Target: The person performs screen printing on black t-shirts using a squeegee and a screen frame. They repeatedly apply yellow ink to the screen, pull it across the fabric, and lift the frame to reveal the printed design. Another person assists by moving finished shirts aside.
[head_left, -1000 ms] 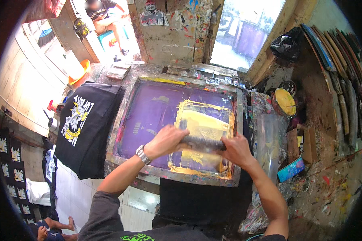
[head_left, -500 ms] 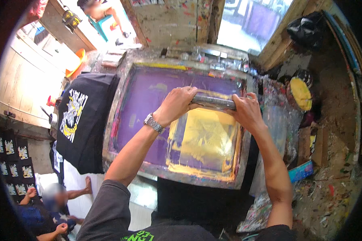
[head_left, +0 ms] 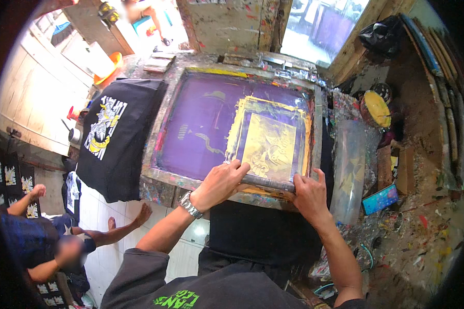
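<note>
A screen-printing frame (head_left: 152, 172) with purple mesh (head_left: 191, 113) lies on the bench in front of me. Yellow ink (head_left: 270, 136) covers a rectangle on its right half, and a drawn design shows faintly through it. Across the near end of that rectangle lies a dark-handled squeegee (head_left: 268, 182), tilted slightly. My left hand (head_left: 221, 183), with a metal watch at the wrist, is closed on its left end. The right end is gripped by my right hand (head_left: 311, 194), thumb toward me. The squeegee's blade is hidden. Black cloth (head_left: 263, 232) hangs below the frame's near edge.
A black printed shirt (head_left: 131, 134) lies left of the frame. To the right are a clear plastic bottle (head_left: 349, 172), a blue box (head_left: 380, 199) and a yellow-topped tub (head_left: 377, 109). Another person (head_left: 41, 237) sits low at the left.
Both hands have drawn the squeegee from the far part of the inked rectangle to its near end. The ink behind it looks thinner, with the design's lines clearer. The view has shifted a little.
</note>
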Tool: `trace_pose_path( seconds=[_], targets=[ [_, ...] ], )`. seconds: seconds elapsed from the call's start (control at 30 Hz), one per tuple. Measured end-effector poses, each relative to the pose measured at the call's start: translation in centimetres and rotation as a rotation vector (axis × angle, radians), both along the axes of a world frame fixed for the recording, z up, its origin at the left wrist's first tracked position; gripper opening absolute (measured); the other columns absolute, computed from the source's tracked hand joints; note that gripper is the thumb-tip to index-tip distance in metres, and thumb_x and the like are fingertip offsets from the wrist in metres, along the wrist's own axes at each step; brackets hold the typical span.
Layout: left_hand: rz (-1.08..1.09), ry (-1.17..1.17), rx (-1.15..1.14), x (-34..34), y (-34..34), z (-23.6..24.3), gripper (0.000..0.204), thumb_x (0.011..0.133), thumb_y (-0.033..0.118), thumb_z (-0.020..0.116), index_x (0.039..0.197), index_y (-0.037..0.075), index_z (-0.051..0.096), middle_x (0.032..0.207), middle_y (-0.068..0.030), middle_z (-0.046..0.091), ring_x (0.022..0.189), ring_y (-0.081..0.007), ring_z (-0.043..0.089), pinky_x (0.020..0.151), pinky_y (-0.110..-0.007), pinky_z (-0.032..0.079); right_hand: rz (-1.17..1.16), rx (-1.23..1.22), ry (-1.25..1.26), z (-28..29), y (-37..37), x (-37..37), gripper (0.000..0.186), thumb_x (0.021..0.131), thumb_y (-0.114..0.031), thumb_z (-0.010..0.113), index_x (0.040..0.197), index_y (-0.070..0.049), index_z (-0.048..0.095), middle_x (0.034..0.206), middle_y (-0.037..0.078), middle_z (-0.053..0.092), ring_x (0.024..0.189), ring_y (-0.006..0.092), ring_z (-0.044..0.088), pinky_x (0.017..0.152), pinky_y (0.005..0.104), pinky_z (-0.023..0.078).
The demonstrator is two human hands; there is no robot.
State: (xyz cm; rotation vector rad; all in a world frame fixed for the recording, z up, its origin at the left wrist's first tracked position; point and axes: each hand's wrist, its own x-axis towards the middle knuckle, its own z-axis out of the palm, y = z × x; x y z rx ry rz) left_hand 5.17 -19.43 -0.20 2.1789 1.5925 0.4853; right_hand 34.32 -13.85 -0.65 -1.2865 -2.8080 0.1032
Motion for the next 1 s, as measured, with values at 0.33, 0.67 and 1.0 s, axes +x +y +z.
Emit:
trace_pose_path(
  seconds=[0.33, 0.67, 1.0],
  targets=[
    [0.220, 0.323, 0.355, -9.1, -7.6, -5.7, 0.057, 0.076, 0.060, 0.079, 0.100, 0.009, 0.070, 0.095, -0.0044, 0.063, 0.105, -0.0246, 0.063, 0.116, -0.056, 0.030, -0.190, 0.289, 0.249, -1.9, -6.6, -6.1, 0.052, 0.085, -0.055, 0.075, 0.108, -0.009, 0.065, 0.103, 0.008, 0.062, 0.104, 0.0274, 0.059, 0.106, 0.0578, 0.031],
    [0.251, 0.342, 0.530, -10.1, -3.8, 8.9, 0.062, 0.069, 0.066, 0.076, 0.093, 0.010, 0.073, 0.084, -0.0021, 0.064, 0.094, -0.0253, 0.064, 0.120, -0.056, 0.023, -0.117, 0.661, 0.358, 9.1, -1.8, -6.9, 0.058, 0.083, -0.070, 0.070, 0.087, -0.012, 0.062, 0.086, 0.005, 0.062, 0.079, 0.0237, 0.059, 0.091, 0.0516, 0.037],
    [0.310, 0.137, 0.571, -5.1, 16.2, -0.8, 0.023, 0.087, 0.014, 0.073, 0.108, 0.006, 0.070, 0.114, -0.0133, 0.067, 0.112, -0.0370, 0.064, 0.100, -0.047, 0.050, -0.229, 0.515, 0.326, 30.6, 14.4, -10.9, 0.084, 0.086, -0.081, 0.056, 0.092, 0.001, 0.076, 0.088, 0.026, 0.073, 0.090, 0.0410, 0.073, 0.081, 0.0506, 0.056]
  ],
)
